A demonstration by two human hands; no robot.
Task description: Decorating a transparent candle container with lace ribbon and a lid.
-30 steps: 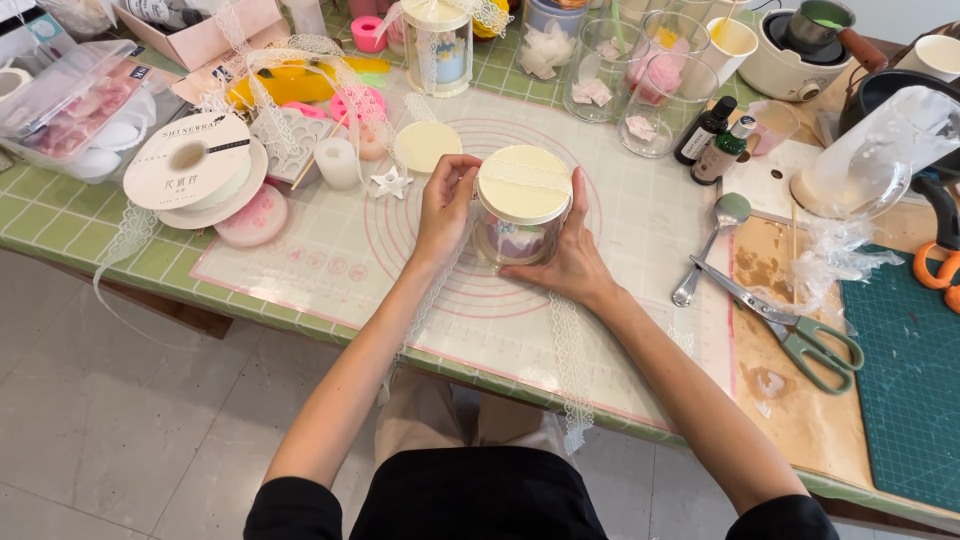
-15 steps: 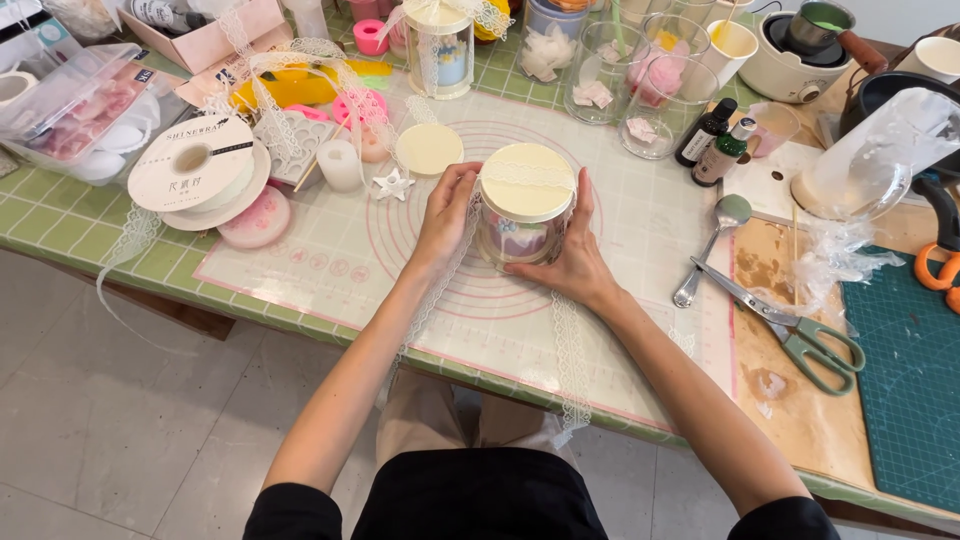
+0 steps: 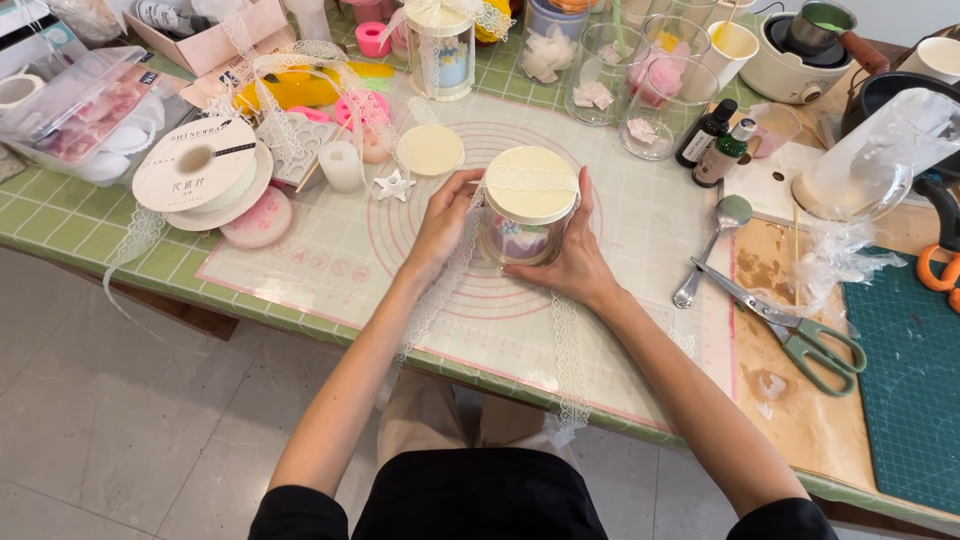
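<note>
Already draped over the cream-lidded clear glass jar [image 3: 528, 212] mid-mat, white lace ribbon [image 3: 566, 345] hangs untied as left hand [image 3: 446, 222] and right hand [image 3: 563, 262] cup its sides.

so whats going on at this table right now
A person is holding a clear jar with a cream lid between both hands on a round-marked mat. The left hand and right hand press against its sides, and white lace ribbon runs across the lid and down over the table edge. Green-handled scissors and a spoon lie to the right, a ribbon spool to the left.
</note>
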